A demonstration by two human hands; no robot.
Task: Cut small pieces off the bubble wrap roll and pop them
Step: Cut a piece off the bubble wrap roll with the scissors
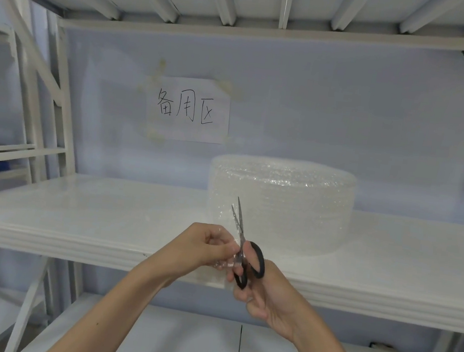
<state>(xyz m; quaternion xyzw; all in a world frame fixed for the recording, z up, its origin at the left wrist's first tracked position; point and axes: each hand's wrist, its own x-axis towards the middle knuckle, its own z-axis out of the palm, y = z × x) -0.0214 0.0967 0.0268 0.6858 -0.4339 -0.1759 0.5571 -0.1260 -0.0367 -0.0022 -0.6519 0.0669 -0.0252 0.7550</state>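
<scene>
Your left hand [205, 248] pinches a small piece of bubble wrap [228, 258] taut, so the blades can bite. Your right hand [263, 292] is closed through the black scissors [245, 252], blades slightly apart, tips pointing away from you. The bubble wrap roll [280, 201] stands on the shelf [104, 219] just beyond both hands.

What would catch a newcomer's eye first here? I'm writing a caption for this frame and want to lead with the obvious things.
First, the two hands in the lower middle: the right hand works black-handled scissors, blades slightly parted and pointing up, while the left hand pinches a clear strip of bubble wrap beside them. Just behind stands the big bubble wrap roll on the white shelf. Above it, a handwritten paper sign is taped to the back wall.
</scene>
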